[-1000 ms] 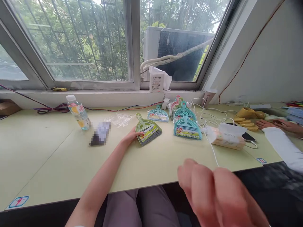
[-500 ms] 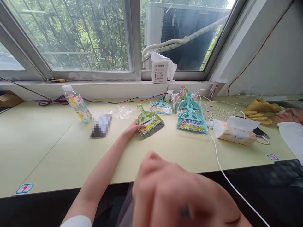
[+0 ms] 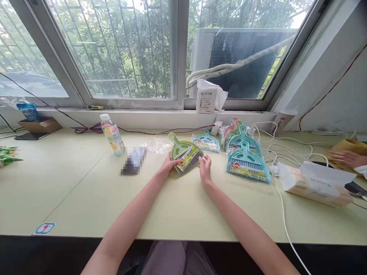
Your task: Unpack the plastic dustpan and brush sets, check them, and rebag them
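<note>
A green mini dustpan and brush set (image 3: pixel 182 148) with a printed label band is tilted slightly over the table in front of me. My left hand (image 3: pixel 167 166) grips its left edge, thumb across the label and the other fingers hidden behind. The curled fingers of my right hand (image 3: pixel 205 169) pinch at its right corner, beside the grey bristles. Right of my hands lies a wrapped teal dustpan set (image 3: pixel 247 165), with several more behind it. Another teal set (image 3: pixel 206 142) lies farther back. Crumpled clear plastic (image 3: pixel 159 146) rests behind my left hand.
A drink bottle (image 3: pixel 112 134) and a pixelated dark object (image 3: pixel 133 161) are on the left. To the right are a tissue pack (image 3: pixel 315 187), tangled white cables (image 3: pixel 286 149) and another person's hand (image 3: pixel 344 157). A tissue box (image 3: pixel 207 100) sits on the sill.
My right hand has gone from a blurred spot close to the camera to the set's right corner. My left hand keeps its grip. The view has shifted left.
</note>
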{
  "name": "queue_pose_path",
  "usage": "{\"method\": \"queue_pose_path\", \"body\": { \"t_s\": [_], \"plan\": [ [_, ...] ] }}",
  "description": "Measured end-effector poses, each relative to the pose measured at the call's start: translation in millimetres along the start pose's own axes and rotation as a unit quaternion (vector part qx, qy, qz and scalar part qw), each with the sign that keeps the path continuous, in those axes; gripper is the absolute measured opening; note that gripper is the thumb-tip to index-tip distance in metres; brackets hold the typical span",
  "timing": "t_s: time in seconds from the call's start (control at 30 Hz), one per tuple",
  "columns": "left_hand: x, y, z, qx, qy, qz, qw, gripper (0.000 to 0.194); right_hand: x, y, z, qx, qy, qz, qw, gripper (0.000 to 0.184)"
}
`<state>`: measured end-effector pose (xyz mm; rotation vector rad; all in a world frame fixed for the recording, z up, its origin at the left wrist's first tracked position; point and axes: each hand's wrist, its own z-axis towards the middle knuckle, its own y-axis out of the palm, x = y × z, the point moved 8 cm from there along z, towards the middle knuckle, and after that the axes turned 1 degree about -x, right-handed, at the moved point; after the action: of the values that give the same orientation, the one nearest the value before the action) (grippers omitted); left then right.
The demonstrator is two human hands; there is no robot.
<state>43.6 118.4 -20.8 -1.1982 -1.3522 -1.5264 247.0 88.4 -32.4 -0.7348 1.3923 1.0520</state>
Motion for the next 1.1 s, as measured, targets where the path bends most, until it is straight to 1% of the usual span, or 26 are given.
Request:
{"method": "queue_pose_path", "body": {
  "t_s": [0.03,0.1,0.17,0.2,0.3,0.37,0.47,0.57,0.7,0.8,0.87,0.9,0.97,1.0,1.03,1.07,1.1],
  "plan": [
    [2,2.6,-2,-0.009,0.006,0.0,1.0,0.078,4,1,-2,0.001,0.015,0.011,1.0,0.067],
    [6,7.2,-6,-0.02,0.014,-0.005,1.0,0.078,8,-1,-10,0.026,0.04,0.027,0.998,0.074],
    [9,11.0,-8,-0.026,0.017,-0.006,0.999,0.078,9,1,-18,0.023,0.058,0.052,0.997,0.074],
    [9,13.0,-9,-0.031,0.018,-0.004,0.999,0.078,9,4,-22,0.002,0.066,0.069,0.995,0.071],
    [9,19.4,-12,-0.05,0.024,0.012,0.998,0.077,6,21,-31,-0.1,0.086,0.133,0.982,0.054],
    [10,22.8,-14,-0.061,0.03,0.021,0.998,0.075,1,27,-34,-0.137,0.101,0.159,0.973,0.043],
    [15,25.6,-17,-0.064,0.037,0.025,0.997,0.074,-4,29,-36,-0.145,0.134,0.168,0.966,0.033],
    [19,26.2,-21,-0.059,0.028,0.017,0.998,0.076,-10,31,-39,-0.157,0.163,0.173,0.959,0.029],
    [23,26.6,-25,-0.053,0.025,-0.003,0.998,0.076,-14,33,-41,-0.172,0.178,0.157,0.956,0.023],
    [19,28.0,-25,-0.051,0.015,0.011,0.999,0.071,-12,32,-39,-0.171,0.182,0.145,0.957,0.023],
    [16,23.6,-21,-0.026,0.006,0.034,0.999,0.059,-12,31,-36,-0.169,0.175,0.142,0.959,0.023],
    [17,18.2,-19,-0.002,0.014,0.052,0.999,0.053,-13,31,-34,-0.173,0.167,0.14,0.96,0.024],
    [30,0.5,-15,0.068,0.066,0.114,0.989,0.046,-16,31,-32,-0.185,0.146,0.136,0.962,0.025],
    [39,-10.1,-15,0.109,0.103,0.164,0.975,0.044,-17,31,-32,-0.192,0.135,0.134,0.963,0.027],
    [50,-20.2,-17,0.148,0.14,0.226,0.953,0.042,-19,32,-32,-0.199,0.125,0.131,0.963,0.028],
    [60,-28.4,-20,0.18,0.168,0.299,0.922,0.039,-20,32,-32,-0.205,0.118,0.128,0.963,0.029],
    [68,-33.6,-22,0.199,0.186,0.38,0.884,0.037,-20,32,-32,-0.211,0.114,0.125,0.963,0.03]
  ]
}}
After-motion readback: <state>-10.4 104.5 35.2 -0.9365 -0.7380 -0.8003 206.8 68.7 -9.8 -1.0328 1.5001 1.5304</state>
